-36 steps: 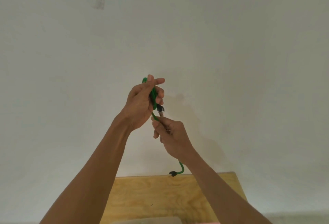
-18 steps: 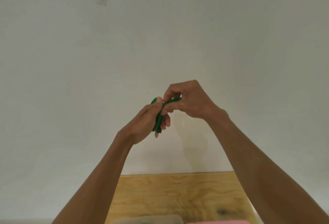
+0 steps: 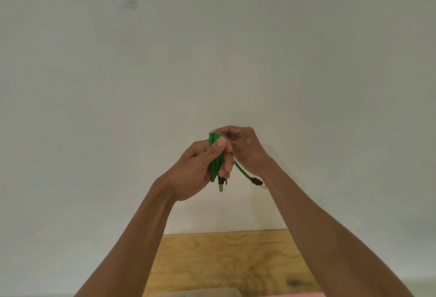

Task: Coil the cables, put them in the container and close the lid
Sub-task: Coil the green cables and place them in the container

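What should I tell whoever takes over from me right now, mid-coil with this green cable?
Left hand: grips the folded green cable bundle upright, thumb pressed over it; one plug hangs below.
Right hand: pinches the cable's top; the loose tail curves down to the second plug.
Both hands are raised over the wooden table.
Done: most of the cable is coiled.
Left: wrap in the short tail, put it in the container, close the lid. Only unclear slivers show at the frame's bottom edge; I cannot tell whether they are the container.

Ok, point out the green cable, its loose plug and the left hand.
green cable [image 3: 215, 162]: head view, folded bundle.
loose plug [image 3: 255, 181]: head view, dangling black connector.
left hand [image 3: 195, 171]: head view, palm side gripping bundle.
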